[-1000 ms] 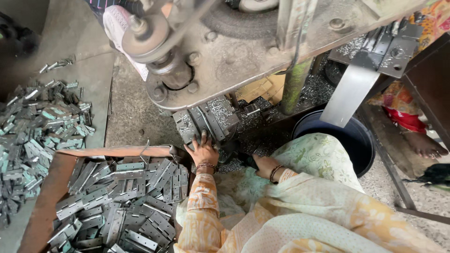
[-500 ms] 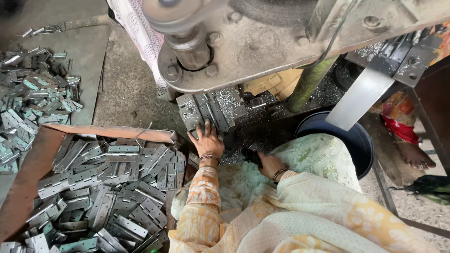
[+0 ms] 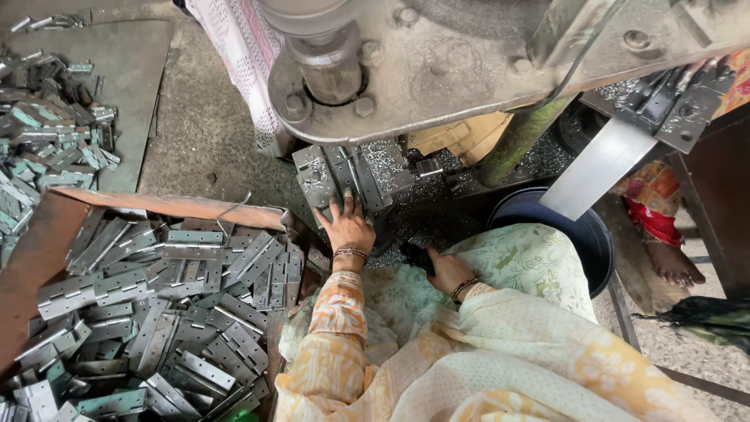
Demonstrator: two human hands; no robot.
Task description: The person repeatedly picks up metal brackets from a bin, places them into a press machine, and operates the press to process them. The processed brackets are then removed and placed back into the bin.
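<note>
My left hand [image 3: 348,228] lies flat with fingers spread on the bed of a heavy metal press [image 3: 437,70], its fingertips touching grey hinge plates [image 3: 337,177] stacked there among metal shavings. My right hand [image 3: 444,270] rests lower, beside my lap, curled next to a small dark object [image 3: 417,255]; whether it grips it is not visible. Both wrists wear bangles, and the sleeves are orange and cream patterned cloth.
A rusty tray [image 3: 164,205] heaped with several steel hinges [image 3: 180,305] sits at my left. More hinges [image 3: 47,141] lie piled on the floor at far left. A dark round bucket [image 3: 590,234] stands right of my knee, and another person's bare foot [image 3: 672,262] is beyond it.
The view has shifted closer to the press. My left hand has slid a little forward onto the hinge plates on the bed. My right hand has come more into view.
</note>
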